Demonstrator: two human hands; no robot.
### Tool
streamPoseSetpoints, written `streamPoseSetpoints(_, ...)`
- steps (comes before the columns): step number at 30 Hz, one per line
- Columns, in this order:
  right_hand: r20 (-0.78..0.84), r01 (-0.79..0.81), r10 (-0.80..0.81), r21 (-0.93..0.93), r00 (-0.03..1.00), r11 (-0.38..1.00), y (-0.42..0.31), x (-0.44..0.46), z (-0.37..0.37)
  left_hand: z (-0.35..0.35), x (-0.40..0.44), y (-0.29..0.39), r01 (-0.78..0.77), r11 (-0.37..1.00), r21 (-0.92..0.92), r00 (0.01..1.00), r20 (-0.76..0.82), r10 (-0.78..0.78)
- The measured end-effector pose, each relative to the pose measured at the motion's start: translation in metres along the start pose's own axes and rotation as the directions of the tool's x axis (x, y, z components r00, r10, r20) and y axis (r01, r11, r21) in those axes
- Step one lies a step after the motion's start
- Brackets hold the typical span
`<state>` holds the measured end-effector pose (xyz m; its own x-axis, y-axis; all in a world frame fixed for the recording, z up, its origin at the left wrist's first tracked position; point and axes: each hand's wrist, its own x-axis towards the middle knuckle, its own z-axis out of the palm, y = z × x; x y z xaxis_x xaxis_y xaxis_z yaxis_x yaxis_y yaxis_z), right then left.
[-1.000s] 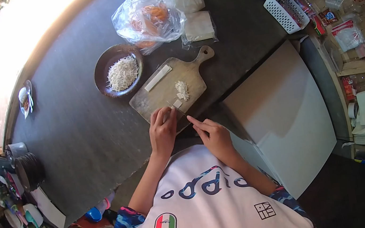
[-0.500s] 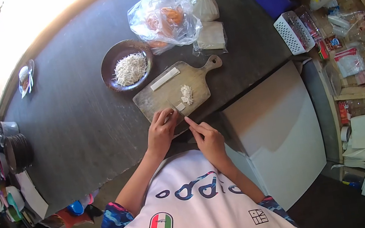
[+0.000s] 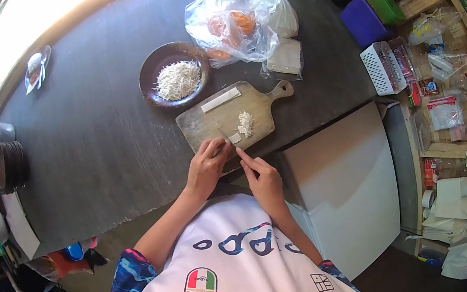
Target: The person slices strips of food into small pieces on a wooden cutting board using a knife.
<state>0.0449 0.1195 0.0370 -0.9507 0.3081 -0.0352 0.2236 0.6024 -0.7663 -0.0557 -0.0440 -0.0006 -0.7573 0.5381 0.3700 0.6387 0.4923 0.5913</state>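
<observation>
My right hand [image 3: 262,179] is closed around a knife, its index finger stretched towards the board; the handle is mostly hidden. The thin blade [image 3: 220,130] slants over the near edge of a wooden cutting board [image 3: 193,125]. My left hand [image 3: 209,161] is bent with its fingertips pinched at a small flat white piece [image 3: 235,138] beside the blade. Just beyond lies a little heap of thin white shreds [image 3: 246,124]. A longer white strip [image 3: 221,99] rests near the board's far edge. Behind the board, a dark bowl [image 3: 148,81] holds many more white shreds [image 3: 178,80].
A clear plastic bag with orange items [image 3: 229,24] and a flat wrapped packet [image 3: 285,57] sit past the board. Stacked dark bowls [image 3: 9,167] stand at the left. A white perforated basket [image 3: 382,68] is at the right, above a white-topped surface [image 3: 343,183].
The camera view has shifted and turned slightly, so the table things appear moved right. Both hands keep nearly the same place and hold at the board.
</observation>
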Motion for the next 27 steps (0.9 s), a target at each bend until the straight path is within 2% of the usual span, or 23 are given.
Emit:
streamPoseSetpoints(4, 0.033, -0.036, 0.038, -0.040, 0.999, 0.999, 0.000, -0.016, -0.012, 0.000, -0.002, -0.002, -0.041, 0.999, 0.025, 0.999, -0.006, 0.041)
streamPoseSetpoints(12, 0.044, -0.015, 0.014, 0.026, 0.999, 1.000, 0.006, 0.001, 0.000, 0.000, -0.003, -0.005, -0.092, 0.990, 0.108, 0.996, 0.027, 0.089)
streamPoseSetpoints(19, 0.081, -0.062, 0.062, -0.008, 0.995, 0.998, 0.009, -0.014, -0.012, 0.002, -0.003, -0.004, -0.058, 0.995, 0.085, 0.998, 0.007, 0.057)
streamPoseSetpoints(22, 0.046, -0.017, 0.012, 0.110, 0.999, 0.994, 0.013, 0.002, 0.003, 0.003, -0.003, -0.004, -0.058, 0.996, 0.070, 0.998, -0.003, 0.058)
streamPoseSetpoints(27, 0.082, -0.048, 0.045, 0.041, 0.996, 0.998, 0.008, -0.004, -0.007, 0.004, -0.003, -0.004, -0.052, 0.997, 0.051, 0.999, -0.007, 0.052)
